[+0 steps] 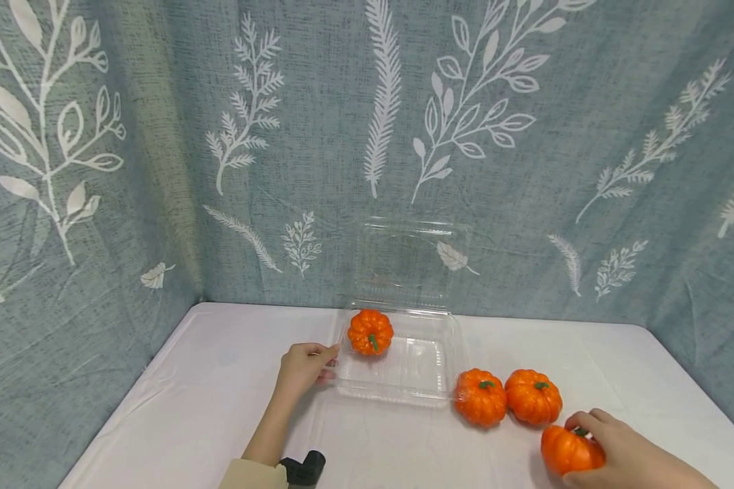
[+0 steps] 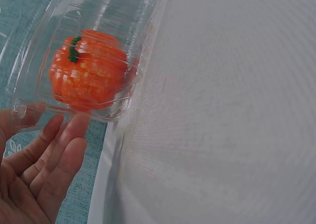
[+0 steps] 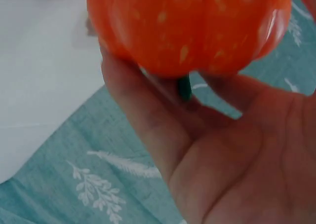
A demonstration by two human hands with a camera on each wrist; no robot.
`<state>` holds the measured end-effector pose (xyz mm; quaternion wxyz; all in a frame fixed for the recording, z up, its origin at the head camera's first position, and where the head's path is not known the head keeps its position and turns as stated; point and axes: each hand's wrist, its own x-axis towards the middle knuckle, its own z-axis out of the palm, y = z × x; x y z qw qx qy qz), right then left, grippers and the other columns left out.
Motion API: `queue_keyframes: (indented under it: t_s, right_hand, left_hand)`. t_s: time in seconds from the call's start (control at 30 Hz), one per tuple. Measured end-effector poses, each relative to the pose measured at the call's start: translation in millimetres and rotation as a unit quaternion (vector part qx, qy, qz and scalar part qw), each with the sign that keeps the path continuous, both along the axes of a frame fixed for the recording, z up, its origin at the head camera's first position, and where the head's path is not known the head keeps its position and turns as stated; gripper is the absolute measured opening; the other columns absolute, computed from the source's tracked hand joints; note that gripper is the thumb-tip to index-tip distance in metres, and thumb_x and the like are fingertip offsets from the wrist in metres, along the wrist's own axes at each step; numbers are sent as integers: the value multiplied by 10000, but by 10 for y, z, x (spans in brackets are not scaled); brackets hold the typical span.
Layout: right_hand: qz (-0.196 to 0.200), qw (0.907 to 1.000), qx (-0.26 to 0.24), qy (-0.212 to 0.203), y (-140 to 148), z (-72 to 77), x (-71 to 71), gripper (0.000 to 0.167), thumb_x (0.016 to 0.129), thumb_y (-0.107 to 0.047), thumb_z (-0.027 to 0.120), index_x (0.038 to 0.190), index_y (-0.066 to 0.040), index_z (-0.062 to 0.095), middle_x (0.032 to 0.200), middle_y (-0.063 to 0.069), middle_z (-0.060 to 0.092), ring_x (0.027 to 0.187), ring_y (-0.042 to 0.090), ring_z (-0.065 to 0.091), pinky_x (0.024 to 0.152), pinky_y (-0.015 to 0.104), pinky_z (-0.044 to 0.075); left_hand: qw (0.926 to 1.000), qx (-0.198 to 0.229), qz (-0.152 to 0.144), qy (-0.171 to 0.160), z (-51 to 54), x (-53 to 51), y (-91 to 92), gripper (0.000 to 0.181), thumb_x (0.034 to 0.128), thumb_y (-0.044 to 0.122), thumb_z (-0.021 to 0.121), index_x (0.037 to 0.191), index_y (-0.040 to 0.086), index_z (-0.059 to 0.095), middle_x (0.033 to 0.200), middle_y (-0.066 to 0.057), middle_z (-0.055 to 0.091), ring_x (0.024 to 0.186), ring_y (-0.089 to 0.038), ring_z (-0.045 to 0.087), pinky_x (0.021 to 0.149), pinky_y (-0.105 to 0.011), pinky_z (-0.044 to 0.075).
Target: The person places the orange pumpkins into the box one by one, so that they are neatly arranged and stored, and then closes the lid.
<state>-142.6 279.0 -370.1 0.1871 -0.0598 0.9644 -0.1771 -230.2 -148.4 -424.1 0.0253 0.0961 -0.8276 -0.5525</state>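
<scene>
A clear plastic container (image 1: pixel 397 392) stands with its lid (image 1: pixel 412 265) raised at the back. One orange pumpkin (image 1: pixel 370 333) lies in its left part, and it shows through the plastic (image 2: pixel 89 71) in the left wrist view. My left hand (image 1: pixel 306 367) pinches the container's left edge between thumb and fingers (image 2: pixel 69 160). At the front right, my right hand (image 1: pixel 618 451) grips another pumpkin (image 1: pixel 569 451) from above, fingers and thumb round its sides. In the right wrist view this pumpkin (image 3: pixel 187 26) fills the top, its green stem toward the palm of the hand (image 3: pixel 212 135).
Two more pumpkins (image 1: pixel 480 399) (image 1: pixel 533 397) sit side by side just right of the container, between it and my right hand. A patterned blue-green curtain (image 1: pixel 318 136) hangs behind the white table (image 1: pixel 220 380). A black device (image 1: pixel 306 468) is on the left wrist.
</scene>
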Motion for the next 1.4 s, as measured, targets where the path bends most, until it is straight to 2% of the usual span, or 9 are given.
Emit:
queue_keyframes:
  t_s: [0.07,0.17,0.3,0.4,0.57,0.7,0.97,1.23,1.4]
  right_hand:
    - [76,9997,-179,-151,18,37,-6,447,696,-338,770,1031,-119,572,931,8,528,808,191,499,681,352,483]
    - [492,9979,-393,-173,74,83,-15,401,726,-324,748,1028,-132,568,948,2,553,818,185,501,652,297,460]
    - [1169,9908,-679,-22,161,126,-41,348,761,-329,727,1012,-157,558,965,-21,564,798,78,497,603,217,435]
    - [1417,9856,-915,-117,199,140,-77,315,779,-303,719,998,-144,557,947,-24,566,750,8,484,590,201,440]
    - [1525,9816,-1084,-379,217,159,-122,302,793,-275,710,990,-106,555,912,-41,570,730,5,486,600,202,463]
    - [1653,9787,-1167,-340,210,170,-128,303,791,-266,713,988,-99,555,893,-83,569,728,1,489,596,198,463]
    - [1743,9767,-1219,-294,158,188,-123,299,788,-258,717,1000,-121,558,924,-80,568,744,0,492,597,200,457]
    - [1606,9807,-1012,-465,37,237,-176,375,761,-281,737,1041,-104,561,965,23,574,771,56,504,614,216,464]
    - [1606,9819,-898,-457,-63,295,-219,403,747,-297,743,1048,-99,561,984,25,567,809,127,515,624,229,469]
  left_hand:
    - [10000,-21,-4,21,-4,0,-2,301,855,272,647,855,-26,693,744,-104,691,557,-152,657,501,-252,546]
    - [10000,-8,-23,53,-11,0,-5,304,854,272,648,855,-29,692,738,-100,690,558,-159,658,501,-255,546]
    - [10000,11,4,56,-15,-5,-5,293,852,267,651,842,-23,695,728,-90,689,555,-155,656,498,-248,545]
    - [10000,-6,15,44,-15,-9,-4,287,851,265,650,838,-18,695,728,-87,689,553,-152,656,497,-244,543]
    - [10000,-3,-37,79,-12,-1,-9,299,854,268,646,845,-28,692,735,-98,690,552,-157,657,494,-247,543]
    - [10000,13,-25,84,-13,-2,-10,295,852,263,649,845,-29,692,735,-99,690,547,-155,655,495,-243,543]
    - [10000,35,-57,70,-13,3,-6,305,857,258,645,865,-44,683,740,-111,689,549,-157,654,499,-249,546]
    - [10000,35,-10,44,-8,-9,3,301,857,266,642,856,-32,688,734,-104,688,534,-134,642,491,-244,543]
    - [10000,19,13,26,-7,-8,4,292,856,258,641,861,-30,689,737,-109,688,527,-130,637,489,-245,543]
